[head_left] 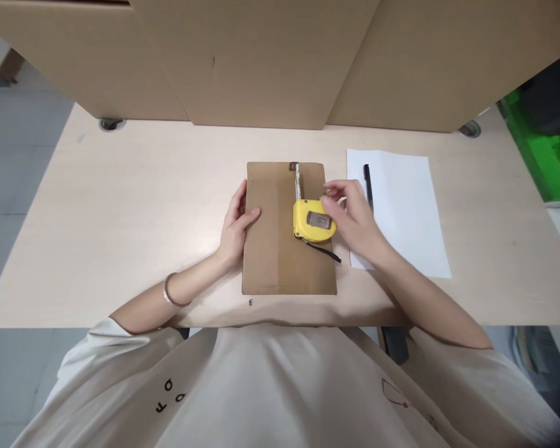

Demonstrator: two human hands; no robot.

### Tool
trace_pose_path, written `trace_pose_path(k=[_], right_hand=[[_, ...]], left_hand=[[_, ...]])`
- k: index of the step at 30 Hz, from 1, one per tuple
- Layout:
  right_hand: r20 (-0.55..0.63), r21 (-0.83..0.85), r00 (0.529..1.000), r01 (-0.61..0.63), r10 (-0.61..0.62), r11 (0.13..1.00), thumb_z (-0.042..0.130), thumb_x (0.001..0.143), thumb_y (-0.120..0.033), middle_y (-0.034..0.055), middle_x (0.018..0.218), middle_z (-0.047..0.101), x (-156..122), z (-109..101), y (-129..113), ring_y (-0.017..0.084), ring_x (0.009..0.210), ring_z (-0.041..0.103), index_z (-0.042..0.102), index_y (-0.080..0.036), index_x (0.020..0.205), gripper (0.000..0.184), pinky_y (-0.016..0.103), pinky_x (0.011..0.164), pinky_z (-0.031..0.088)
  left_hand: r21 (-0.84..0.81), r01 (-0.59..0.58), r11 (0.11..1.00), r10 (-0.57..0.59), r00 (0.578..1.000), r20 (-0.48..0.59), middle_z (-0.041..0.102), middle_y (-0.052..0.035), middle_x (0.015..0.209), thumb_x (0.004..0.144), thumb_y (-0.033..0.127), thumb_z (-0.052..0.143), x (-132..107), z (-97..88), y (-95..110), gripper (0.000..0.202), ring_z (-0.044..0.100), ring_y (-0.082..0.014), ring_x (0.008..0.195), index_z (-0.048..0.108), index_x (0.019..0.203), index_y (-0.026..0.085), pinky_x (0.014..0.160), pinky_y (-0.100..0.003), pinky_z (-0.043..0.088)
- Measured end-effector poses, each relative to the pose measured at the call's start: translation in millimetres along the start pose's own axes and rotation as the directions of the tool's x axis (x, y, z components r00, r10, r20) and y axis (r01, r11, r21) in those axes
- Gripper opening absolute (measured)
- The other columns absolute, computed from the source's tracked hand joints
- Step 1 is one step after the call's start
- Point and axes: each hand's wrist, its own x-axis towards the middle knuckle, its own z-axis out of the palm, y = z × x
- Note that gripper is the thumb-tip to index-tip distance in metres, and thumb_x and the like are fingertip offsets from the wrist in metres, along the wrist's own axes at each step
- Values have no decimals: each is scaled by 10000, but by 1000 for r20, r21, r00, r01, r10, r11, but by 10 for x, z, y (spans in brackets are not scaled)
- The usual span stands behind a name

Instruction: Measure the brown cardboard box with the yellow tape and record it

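The cardboard panel (273, 236) lies flat on the desk (121, 218), centred in front of the person, long side running away from the body. The yellow tape measure (313, 221) rests on the right half of the panel, clip side up. Its blade (297, 180) is drawn out toward the far edge of the panel, and its black strap (324, 251) trails off the right edge.

Left hand (236, 227): fingers extended along the left edge of the panel, thumb laid on the top face; the hand is not closed. A bracelet (170, 292) sits on that wrist.

Right hand (352, 218): positioned just beside the tape measure on its right, fingers loosely curled, fingertips at the upper right corner of the case. It cannot be told whether they pinch the case.

A white sheet of paper (406, 205) lies to the right of the panel, partly under the right hand, with a black pen (368, 186) on its left margin. Cardboard screens (261, 62) stand along the far side of the desk.
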Motion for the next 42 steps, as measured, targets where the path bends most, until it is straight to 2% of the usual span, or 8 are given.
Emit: trace_pose_path(k=[3, 7, 9, 21, 26, 29, 32, 42], right_hand=[[77, -268, 964, -227, 255, 936, 445, 996, -685, 102, 857, 639, 151, -361, 85, 253, 847, 619, 579, -203, 945, 503, 410, 833, 499], [-53, -787, 812, -392, 581, 476, 457, 1009, -661, 179, 789, 641, 298, -712, 331, 367, 883, 654, 648, -148, 897, 559, 490, 837, 478], [-14, -860, 757, -343, 654, 378, 409, 1031, -645, 230, 887, 683, 298, -723, 436, 398, 932, 676, 704, -104, 997, 617, 497, 843, 483], [213, -764, 864, -144, 456, 629, 328, 1067, -360, 311, 1099, 715, 237, -133, 308, 416, 1069, 699, 697, -54, 1100, 481, 462, 911, 474], [302, -534, 878, -167, 371, 829, 259, 1079, -363, 126, 821, 672, 348, -300, 457, 225, 760, 652, 604, -164, 891, 441, 337, 744, 496], [238, -106, 920, -293, 310, 950, 350, 1049, -572, 15, 634, 498, 324, -460, 602, 137, 513, 459, 547, -200, 897, 447, 282, 531, 412], [160, 332, 944, -325, 287, 885, 773, 775, -682, -5, 602, 518, 188, -474, 709, 109, 467, 450, 540, -209, 843, 531, 265, 451, 383], [264, 200, 933, -302, 245, 932, 875, 617, -359, 7, 572, 602, 3, -260, 794, 103, 517, 509, 554, -189, 695, 372, 233, 519, 395]], left_hand=[[1, -12, 1000, 13, 1000, -12, 515, -1, 1678, 800, 370, 817, -11, 9, -3, 629, 347, -322, 1643, 620, 1396, 335, 1316, -489, 389], [-16, -9, 1000, 9, 1000, -19, 535, -13, 1658, 783, 384, 832, -15, 13, -4, 640, 401, -324, 1610, 622, 1385, 331, 1279, -487, 434], [-13, -8, 1000, 8, 1000, -7, 529, -19, 1660, 790, 388, 825, -11, 8, -4, 638, 433, -324, 1588, 614, 1390, 333, 1263, -484, 450], [-3, -22, 1000, 22, 1000, 15, 521, -20, 1659, 824, 355, 777, -12, 11, -7, 608, 399, -330, 1604, 591, 1403, 333, 1302, -504, 390], [9, -29, 1000, 28, 999, 23, 516, -16, 1664, 825, 390, 783, -1, -5, -20, 618, 395, -331, 1605, 589, 1410, 343, 1300, -499, 394], [16, -32, 999, 32, 999, 17, 526, -18, 1656, 813, 396, 792, 5, -4, -20, 615, 398, -336, 1602, 602, 1396, 343, 1303, -500, 390], [41, -51, 998, 50, 998, 37, 524, -19, 1656, 842, 431, 777, 8, -12, -24, 607, 373, -339, 1618, 589, 1413, 350, 1322, -511, 357], [53, -34, 998, 32, 999, 35, 550, -19, 1634, 821, 441, 803, 11, -18, 15, 624, 420, -338, 1586, 610, 1407, 352, 1288, -500, 409]])
